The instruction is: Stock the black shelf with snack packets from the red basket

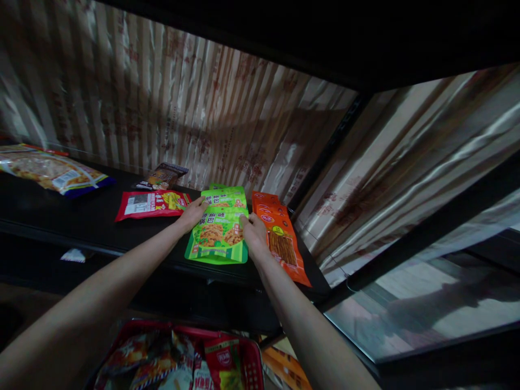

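Observation:
Several green snack bags [219, 254] lie overlapped in a row on the black shelf, their fronts printed with pictures of brown food. At the left edge of these bags, my left hand [194, 213] has its fingers closed near the overlap. My right hand [254, 234] grips the right edge of the front green bag, thumb on top; its other fingers are partly hidden. Just right of that hand, orange snack bags [280, 244] overlap in a similar row. A red snack bag [142, 206] lies flat to the left of my left hand.
On the black shelf [101, 230] are also a brown packet [162, 176] and a large clear-fronted bag [52, 168]. Below stands a red basket [254, 352] of mixed snack packets. Corrugated sheeting [244, 108] backs the shelf, with a dark post [331, 146] at the corner.

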A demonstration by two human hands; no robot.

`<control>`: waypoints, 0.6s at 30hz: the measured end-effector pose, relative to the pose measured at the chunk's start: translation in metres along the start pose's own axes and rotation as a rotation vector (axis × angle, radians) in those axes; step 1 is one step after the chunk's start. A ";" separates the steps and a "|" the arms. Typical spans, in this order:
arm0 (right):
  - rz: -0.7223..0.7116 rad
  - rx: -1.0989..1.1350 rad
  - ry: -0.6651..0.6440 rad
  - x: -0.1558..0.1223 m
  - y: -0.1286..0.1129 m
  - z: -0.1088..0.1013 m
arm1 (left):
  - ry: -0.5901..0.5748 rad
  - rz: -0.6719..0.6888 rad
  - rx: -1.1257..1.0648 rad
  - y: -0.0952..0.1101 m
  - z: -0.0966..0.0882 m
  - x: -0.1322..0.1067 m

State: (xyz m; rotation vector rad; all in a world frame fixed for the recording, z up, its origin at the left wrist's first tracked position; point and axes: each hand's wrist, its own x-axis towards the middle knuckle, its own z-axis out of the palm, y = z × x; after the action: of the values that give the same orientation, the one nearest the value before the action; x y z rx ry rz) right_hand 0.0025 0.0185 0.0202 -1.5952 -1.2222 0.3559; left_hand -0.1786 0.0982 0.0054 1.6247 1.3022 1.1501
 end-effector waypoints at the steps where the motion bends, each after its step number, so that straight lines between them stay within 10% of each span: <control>1: 0.000 -0.009 -0.007 0.000 0.000 0.001 | -0.008 0.010 0.066 0.002 -0.001 -0.002; 18: 0.093 0.014 -0.108 -0.004 -0.004 -0.001 | 0.033 0.118 0.471 0.006 -0.002 -0.015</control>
State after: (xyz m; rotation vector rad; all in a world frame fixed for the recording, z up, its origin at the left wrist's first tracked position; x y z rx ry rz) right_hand -0.0001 0.0144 0.0229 -1.6424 -1.2263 0.5150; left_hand -0.1800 0.0823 0.0091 2.0481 1.6022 0.9875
